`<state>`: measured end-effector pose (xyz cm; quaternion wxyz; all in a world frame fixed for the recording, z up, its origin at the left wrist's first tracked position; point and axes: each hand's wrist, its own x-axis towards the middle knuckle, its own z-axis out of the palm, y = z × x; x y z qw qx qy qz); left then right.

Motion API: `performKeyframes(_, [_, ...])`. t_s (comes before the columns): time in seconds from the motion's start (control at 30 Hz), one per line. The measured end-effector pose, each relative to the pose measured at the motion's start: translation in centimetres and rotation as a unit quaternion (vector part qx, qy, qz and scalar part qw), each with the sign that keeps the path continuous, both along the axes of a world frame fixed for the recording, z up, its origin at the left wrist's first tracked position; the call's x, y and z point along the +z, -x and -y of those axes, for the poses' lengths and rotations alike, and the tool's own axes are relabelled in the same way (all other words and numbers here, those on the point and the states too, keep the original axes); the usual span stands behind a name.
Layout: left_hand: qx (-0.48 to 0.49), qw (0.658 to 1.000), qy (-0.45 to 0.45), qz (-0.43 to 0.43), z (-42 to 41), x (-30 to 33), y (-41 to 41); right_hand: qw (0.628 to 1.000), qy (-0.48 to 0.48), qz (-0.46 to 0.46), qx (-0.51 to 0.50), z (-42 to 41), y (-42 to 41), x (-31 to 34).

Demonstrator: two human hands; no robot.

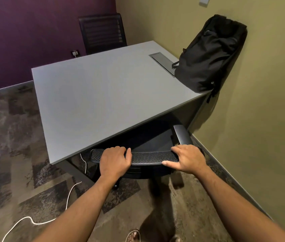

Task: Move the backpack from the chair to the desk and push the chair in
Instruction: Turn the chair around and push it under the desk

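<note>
Backpack first: the black bag stands upright at the far right corner of the desk, leaning against the olive wall. Its base sits right at the desk's right edge, and a strap hangs down past that edge. Just to its left, a metal cable hatch is set into the grey worktop, and the bag's loop overlaps the hatch's near end.

Your chair is tucked partway under the near edge of the desk. The seat is in shadow below the worktop, while the mesh top of the backrest still shows just outside the edge. One armrest pokes out on the right, close to the desk's leg panel.

Your left hand is clamped over the left part of the backrest's top rail, fingers curled over the far side and thumb lying along the mesh. Your right hand grips the right end of the same rail, fingers wrapped over the top and thumb pressed under the near lip.

A second dark chair stands beyond the desk's far edge, against the purple wall. A white cable trails across the patterned carpet on your left and runs up under the desk's near left corner.
</note>
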<state>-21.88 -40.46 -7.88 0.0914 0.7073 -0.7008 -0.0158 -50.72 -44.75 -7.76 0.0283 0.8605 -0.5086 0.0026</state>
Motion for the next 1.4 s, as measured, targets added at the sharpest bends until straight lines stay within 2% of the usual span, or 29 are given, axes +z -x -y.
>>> performKeyframes(0.37, [0.063,0.998,-0.004,-0.010,5.1,-0.4,5.6,0.996,-0.019,-0.003,0.082,10.2,4.6,0.4])
performKeyframes(0.8, [0.159,0.987,-0.016,-0.007,11.6,-0.4,13.3,0.982,-0.022,0.038,0.185,22.1,10.1,0.6])
performKeyframes(1.27, [0.217,0.976,-0.005,-0.017,18.1,-1.1,15.4,0.977,-0.039,0.062,0.199,30.3,10.8,0.0])
performKeyframes(1.4, [0.217,0.976,-0.014,-0.008,18.4,-1.6,15.0,0.977,-0.051,0.042,0.205,31.0,10.3,-0.3])
